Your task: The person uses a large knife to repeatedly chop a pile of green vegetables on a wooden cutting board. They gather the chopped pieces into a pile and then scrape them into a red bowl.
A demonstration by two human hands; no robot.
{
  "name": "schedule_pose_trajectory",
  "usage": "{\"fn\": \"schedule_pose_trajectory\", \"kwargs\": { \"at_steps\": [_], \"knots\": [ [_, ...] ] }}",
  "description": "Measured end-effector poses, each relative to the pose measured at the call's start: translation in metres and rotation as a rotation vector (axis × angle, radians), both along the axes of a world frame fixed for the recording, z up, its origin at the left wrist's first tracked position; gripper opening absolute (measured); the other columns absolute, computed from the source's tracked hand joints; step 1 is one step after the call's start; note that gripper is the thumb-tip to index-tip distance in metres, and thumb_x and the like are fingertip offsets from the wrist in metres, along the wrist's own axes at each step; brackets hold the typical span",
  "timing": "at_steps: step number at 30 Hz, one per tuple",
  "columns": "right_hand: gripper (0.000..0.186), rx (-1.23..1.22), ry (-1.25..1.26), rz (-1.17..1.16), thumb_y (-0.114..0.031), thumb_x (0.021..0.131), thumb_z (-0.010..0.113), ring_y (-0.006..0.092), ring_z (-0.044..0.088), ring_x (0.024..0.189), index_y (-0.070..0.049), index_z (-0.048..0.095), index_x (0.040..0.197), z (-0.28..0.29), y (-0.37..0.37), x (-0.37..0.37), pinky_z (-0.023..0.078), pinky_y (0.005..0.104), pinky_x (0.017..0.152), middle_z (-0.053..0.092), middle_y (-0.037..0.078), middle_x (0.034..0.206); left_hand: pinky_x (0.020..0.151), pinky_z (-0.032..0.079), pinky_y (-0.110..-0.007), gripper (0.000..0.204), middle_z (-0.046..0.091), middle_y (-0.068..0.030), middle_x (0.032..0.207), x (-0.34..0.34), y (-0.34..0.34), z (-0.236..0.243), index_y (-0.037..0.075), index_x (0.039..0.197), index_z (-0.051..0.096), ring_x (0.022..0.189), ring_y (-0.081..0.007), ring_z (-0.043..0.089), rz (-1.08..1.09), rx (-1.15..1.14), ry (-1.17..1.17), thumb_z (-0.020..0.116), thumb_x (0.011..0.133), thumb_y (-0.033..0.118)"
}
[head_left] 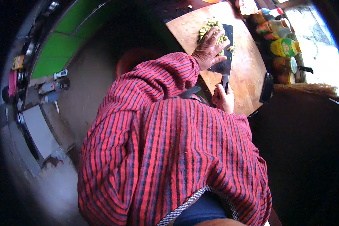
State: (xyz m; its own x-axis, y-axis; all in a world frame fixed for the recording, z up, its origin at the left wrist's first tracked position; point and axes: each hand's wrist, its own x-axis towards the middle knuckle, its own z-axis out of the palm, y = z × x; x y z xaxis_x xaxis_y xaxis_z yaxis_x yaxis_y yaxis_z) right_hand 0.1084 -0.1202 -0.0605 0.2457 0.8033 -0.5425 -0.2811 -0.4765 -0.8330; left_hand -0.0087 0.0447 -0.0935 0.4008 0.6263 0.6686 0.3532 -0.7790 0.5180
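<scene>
A large wooden cutting board [246, 62] lies at the upper right of the head view. Finely chopped green vegetable [210, 25] is heaped on its far left part, with some bits over the dark, broad blade of a cleaver [228, 32]. My right hand [225, 100] is wrapped round the cleaver's handle at the board's near edge; the blade points away from me. Fingers stretched out, my left hand [208, 49] lies over the vegetable and partly over the blade, hiding what is beneath the palm.
Several jars and bottles, one of them a yellow bottle [284, 47], stand right of the board by a bright window [318, 41]. A dark-handled tool [266, 88] sits at the board's right corner. Green cabinet doors [60, 49] are at the left. A reddish basin [126, 62] shows dimly below.
</scene>
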Motion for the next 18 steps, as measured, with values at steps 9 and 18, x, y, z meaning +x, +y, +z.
{"fn": "schedule_pose_trajectory", "kwargs": {
  "at_steps": [9, 18],
  "knots": [
    [0.031, 0.328, -0.571, 0.558, -0.022, 0.079, 0.067, 0.0137, 0.055, 0.067, 0.001, 0.056, 0.097, -0.023, 0.038, -0.021, 0.045, 0.0294, 0.062, 0.059, 0.007, 0.073, 0.106, 0.021, -0.044, 0.064, 0.022, -0.0194, 0.141, -0.101, -0.043, -0.023, 0.010, 0.135, 0.035, 0.130, -0.0367, 0.023, 0.362, -0.035, -0.104, 0.047, 0.087, 0.050],
    [0.025, 0.509, -1.102, 1.054, -0.031, 0.081, 0.057, 0.0376, 0.059, 0.080, -0.009, 0.053, 0.089, -0.095, 0.080, -0.055, 0.047, 0.0440, 0.067, 0.060, 0.018, 0.085, 0.102, 0.029, -0.045, 0.066, 0.028, -0.0210, 0.138, -0.185, -0.107, -0.103, 0.009, 0.136, 0.029, 0.126, -0.0392, 0.029, 0.823, -0.244, 0.138, 0.054, 0.085, 0.040]
  ]
}}
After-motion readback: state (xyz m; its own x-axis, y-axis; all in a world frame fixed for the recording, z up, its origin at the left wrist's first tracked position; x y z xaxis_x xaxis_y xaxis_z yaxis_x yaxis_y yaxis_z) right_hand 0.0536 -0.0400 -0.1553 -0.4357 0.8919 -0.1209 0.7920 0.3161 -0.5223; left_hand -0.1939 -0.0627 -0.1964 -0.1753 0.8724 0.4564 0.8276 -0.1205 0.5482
